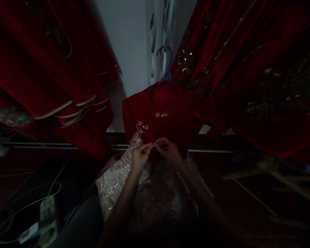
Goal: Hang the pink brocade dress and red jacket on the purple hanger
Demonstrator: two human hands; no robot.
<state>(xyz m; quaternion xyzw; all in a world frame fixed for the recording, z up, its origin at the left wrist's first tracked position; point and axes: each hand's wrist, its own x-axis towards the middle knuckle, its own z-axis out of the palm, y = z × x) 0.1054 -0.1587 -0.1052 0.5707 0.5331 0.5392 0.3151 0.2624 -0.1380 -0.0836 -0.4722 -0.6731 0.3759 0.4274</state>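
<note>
A red garment [188, 108] hangs in front of me on a purple hanger [168, 65]. A pearl-like beaded fastener [161, 114] sits below its neckline, and a beaded ornament with a dangling part [140, 128] lies at its left side. My left hand [141, 156] and my right hand [169, 150] meet at the garment's front, fingertips pinched close together. Between them shows a small beaded piece [155, 144], mostly covered by the fingers; dim light hides its detail. Shiny pale brocade fabric [113, 184] spreads below and around my forearms.
Red garments [74, 79] with pale piping hang at left; red garments with sequins [186, 60] hang at right. Behind stands a pale wall [124, 38] with a metal rack [164, 20]. A power strip [48, 213] with a white cable lies lower left. A wooden frame [260, 168] stands at right.
</note>
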